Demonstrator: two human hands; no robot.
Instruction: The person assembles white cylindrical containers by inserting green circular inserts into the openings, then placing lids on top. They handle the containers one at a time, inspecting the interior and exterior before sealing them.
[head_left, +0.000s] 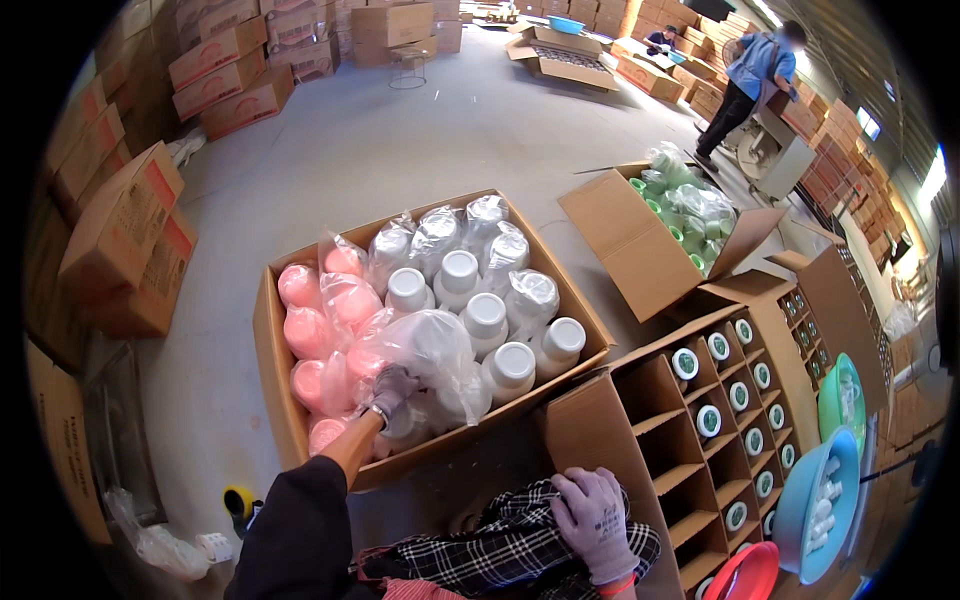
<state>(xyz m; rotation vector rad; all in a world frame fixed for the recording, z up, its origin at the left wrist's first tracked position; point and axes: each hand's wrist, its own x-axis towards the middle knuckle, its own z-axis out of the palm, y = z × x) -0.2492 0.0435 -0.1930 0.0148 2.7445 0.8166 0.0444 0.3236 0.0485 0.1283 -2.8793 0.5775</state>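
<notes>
My left hand (396,392), in a grey glove, reaches into an open carton (445,446) of bagged bottles. Its fingers are closed on a clear plastic bag (425,340) that spreads over white bottles; the fingertips are partly hidden. Pink bottles (308,333) in bags fill the carton's left side, and white bottles (485,318) stand in its middle and right, several without a bag. Resting on black-and-white checked cloth (450,548) over my lap, my right hand (597,522) wears a pale glove and holds nothing, fingers laid over the cloth.
At right stands a divided carton (670,450) with white-capped bottles in several cells. Beside it are a blue basin (818,510), a red basin (745,575) and a green basin (842,400). Another carton (640,235) holds green bottles. Farther back, a person (750,85) stands near stacked boxes.
</notes>
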